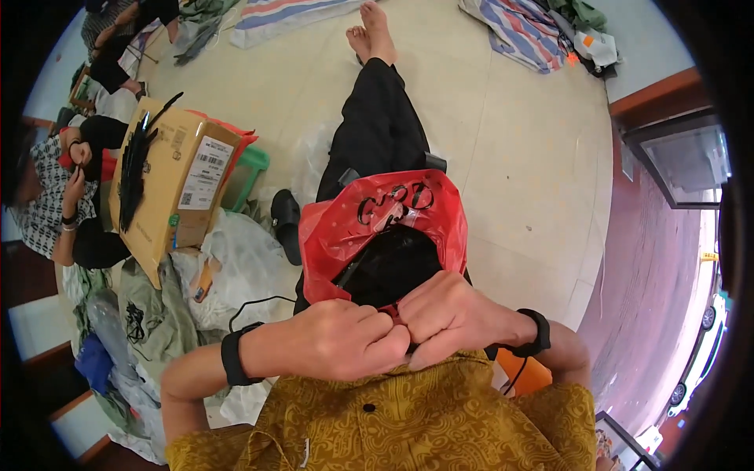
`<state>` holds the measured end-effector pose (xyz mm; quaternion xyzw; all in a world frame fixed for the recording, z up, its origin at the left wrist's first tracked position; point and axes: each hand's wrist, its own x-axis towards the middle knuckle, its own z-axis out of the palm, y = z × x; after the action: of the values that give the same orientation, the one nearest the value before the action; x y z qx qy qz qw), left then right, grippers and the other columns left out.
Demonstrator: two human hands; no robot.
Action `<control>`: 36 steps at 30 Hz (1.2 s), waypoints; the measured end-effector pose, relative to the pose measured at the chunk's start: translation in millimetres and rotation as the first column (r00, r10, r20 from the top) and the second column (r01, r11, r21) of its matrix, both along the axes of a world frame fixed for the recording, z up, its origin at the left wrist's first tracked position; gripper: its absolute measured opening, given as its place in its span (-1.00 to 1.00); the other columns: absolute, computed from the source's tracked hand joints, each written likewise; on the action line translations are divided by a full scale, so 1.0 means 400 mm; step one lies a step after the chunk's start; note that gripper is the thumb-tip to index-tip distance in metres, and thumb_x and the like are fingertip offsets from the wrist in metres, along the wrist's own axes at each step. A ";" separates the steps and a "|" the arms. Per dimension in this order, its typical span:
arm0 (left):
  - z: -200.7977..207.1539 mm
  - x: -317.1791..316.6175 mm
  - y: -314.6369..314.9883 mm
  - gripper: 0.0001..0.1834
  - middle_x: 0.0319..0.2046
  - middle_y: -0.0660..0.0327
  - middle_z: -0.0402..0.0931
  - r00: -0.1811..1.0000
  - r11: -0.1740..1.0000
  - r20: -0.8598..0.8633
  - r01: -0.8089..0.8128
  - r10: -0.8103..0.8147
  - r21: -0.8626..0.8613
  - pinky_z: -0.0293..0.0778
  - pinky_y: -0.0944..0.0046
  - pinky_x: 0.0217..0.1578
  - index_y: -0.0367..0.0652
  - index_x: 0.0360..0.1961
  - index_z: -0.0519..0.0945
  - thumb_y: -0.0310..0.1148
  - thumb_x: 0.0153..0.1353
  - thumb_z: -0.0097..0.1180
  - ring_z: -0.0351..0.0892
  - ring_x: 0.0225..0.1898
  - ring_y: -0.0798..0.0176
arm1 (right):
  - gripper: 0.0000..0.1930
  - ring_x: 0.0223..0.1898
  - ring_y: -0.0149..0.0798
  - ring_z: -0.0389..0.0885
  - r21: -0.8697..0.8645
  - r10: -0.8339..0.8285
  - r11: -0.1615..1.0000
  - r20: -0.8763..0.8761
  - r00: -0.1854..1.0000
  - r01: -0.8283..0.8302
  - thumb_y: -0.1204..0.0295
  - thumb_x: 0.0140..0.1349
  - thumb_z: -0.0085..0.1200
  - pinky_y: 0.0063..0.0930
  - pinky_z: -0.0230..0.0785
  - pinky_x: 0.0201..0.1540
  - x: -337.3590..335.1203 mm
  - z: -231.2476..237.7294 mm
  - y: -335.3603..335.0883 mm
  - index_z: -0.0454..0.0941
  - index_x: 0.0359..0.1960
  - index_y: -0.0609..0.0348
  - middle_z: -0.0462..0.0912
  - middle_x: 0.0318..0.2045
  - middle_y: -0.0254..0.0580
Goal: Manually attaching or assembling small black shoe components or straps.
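Note:
A red plastic bag (322, 235) with black markings lies open across my lap, its mouth facing me. Inside it sits a dark black mass (393, 263) whose kind I cannot make out. At the bag's near edge my left hand (338, 343) and my right hand (449, 314) meet, knuckles up, fingers curled and pressed together in front of my chest. A little dark and red material shows between the fingertips, but the fingers hide what it is. Both wrists wear black bands.
A cardboard box (161, 184) with black feathery strips (135, 169) on top stands at left, before a seated person (47, 184). Beside it are a green stool (250, 174), clear plastic bags (247, 267) and a black shoe (286, 224). Striped sheeting (514, 35) lies far right.

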<state>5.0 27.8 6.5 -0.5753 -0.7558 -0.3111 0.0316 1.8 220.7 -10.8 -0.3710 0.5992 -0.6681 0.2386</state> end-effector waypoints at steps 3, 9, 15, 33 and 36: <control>-0.008 0.001 0.002 -0.76 -0.72 0.30 0.09 0.987 0.993 0.157 0.014 -0.032 0.116 0.16 0.39 -0.83 -0.22 -0.50 0.36 -0.41 -0.16 0.18 0.23 -0.76 0.37 | -0.62 -0.74 -0.26 0.16 -0.156 0.069 0.987 0.168 0.983 -0.042 0.48 -0.20 0.20 -0.43 -0.03 -0.66 0.007 -0.015 -0.007 0.16 -0.82 0.30 0.14 -0.82 -0.22; -0.029 0.010 0.009 -0.70 -0.70 0.27 0.15 0.949 0.968 0.308 -0.012 -0.067 0.249 0.23 0.36 -0.80 -0.23 -0.47 0.36 -0.43 -0.18 0.25 0.30 -0.75 0.30 | -0.57 -0.74 -0.32 0.10 -0.358 0.130 0.934 0.339 0.932 0.000 0.50 -0.20 0.21 -0.46 -0.09 -0.65 0.030 -0.053 -0.027 0.10 -0.85 0.27 0.08 -0.83 -0.26; -0.048 0.016 0.004 -0.69 -0.69 0.27 0.17 0.938 0.961 0.334 -0.007 -0.090 0.278 0.23 0.35 -0.79 -0.23 -0.43 0.39 -0.43 -0.19 0.26 0.30 -0.74 0.30 | -0.59 -0.75 -0.32 0.08 -0.449 0.135 0.892 0.363 0.922 0.047 0.48 -0.23 0.24 -0.46 -0.11 -0.64 0.034 -0.067 -0.042 0.15 -0.86 0.26 0.09 -0.84 -0.28; -0.013 -0.003 0.035 -0.59 -0.47 0.13 0.40 0.917 0.911 0.233 -0.368 0.323 0.186 0.34 0.21 -0.44 -0.27 -0.30 0.45 -0.58 -0.33 0.12 0.41 -0.43 0.08 | -0.78 -0.56 -0.25 0.41 -0.196 -0.254 0.940 0.144 0.956 0.279 0.56 -0.24 0.21 -0.48 0.21 -0.51 -0.014 -0.033 0.021 0.34 -0.71 0.32 0.42 -0.67 -0.18; 0.002 -0.007 0.046 -0.63 -0.43 0.12 0.40 0.897 0.899 0.258 -0.406 0.358 0.164 0.35 0.19 -0.41 -0.27 -0.34 0.47 -0.63 -0.32 0.05 0.41 -0.42 0.05 | -0.80 -0.51 -0.23 0.45 -0.168 -0.306 0.939 -0.004 0.952 0.301 0.56 -0.24 0.21 -0.47 0.27 -0.46 -0.025 -0.032 0.031 0.39 -0.67 0.33 0.48 -0.61 -0.16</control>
<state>2.1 46.0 7.2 -0.3696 -0.8154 -0.4402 0.0694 -8.0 233.0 -23.6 -0.3028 0.5951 -0.7387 0.0921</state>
